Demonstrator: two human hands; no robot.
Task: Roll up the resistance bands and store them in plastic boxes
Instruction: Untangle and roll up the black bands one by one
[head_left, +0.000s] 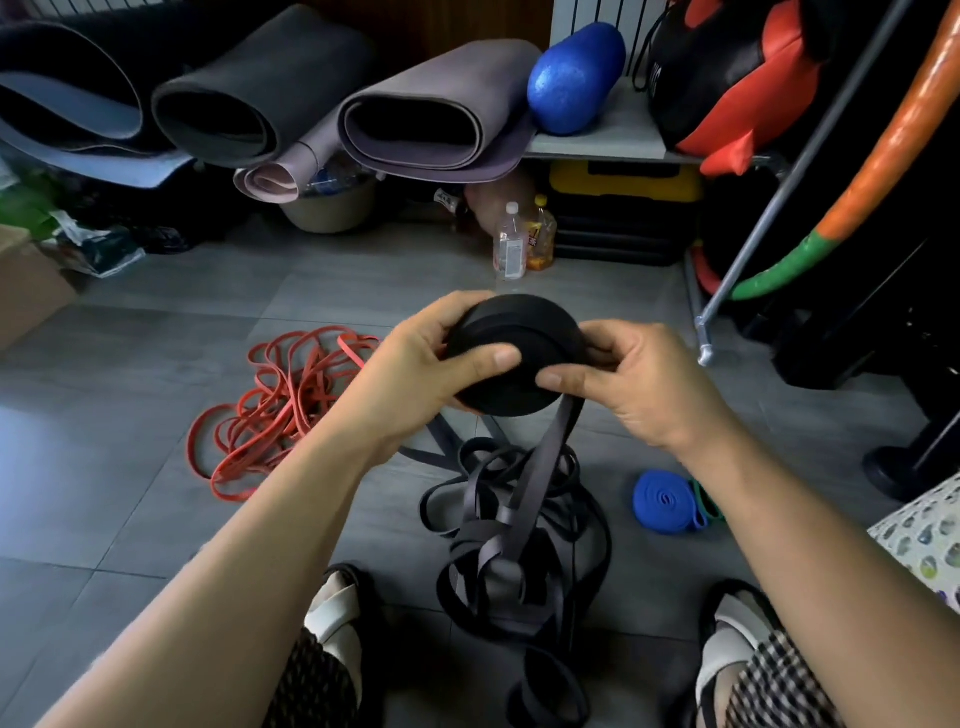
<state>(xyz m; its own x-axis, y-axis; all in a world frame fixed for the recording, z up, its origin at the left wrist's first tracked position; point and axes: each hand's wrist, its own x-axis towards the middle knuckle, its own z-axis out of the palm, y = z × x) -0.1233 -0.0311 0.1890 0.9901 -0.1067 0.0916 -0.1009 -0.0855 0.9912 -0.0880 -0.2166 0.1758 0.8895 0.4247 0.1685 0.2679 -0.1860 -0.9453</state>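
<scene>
Both your left hand (441, 358) and right hand (623, 374) grip the black roll (519, 353) mid-winding; next, feed in the loose tail (545, 457).

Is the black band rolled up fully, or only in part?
Only in part. The left hand and right hand hold a black roll, but its strap hangs to a tangled pile on the floor.
</scene>
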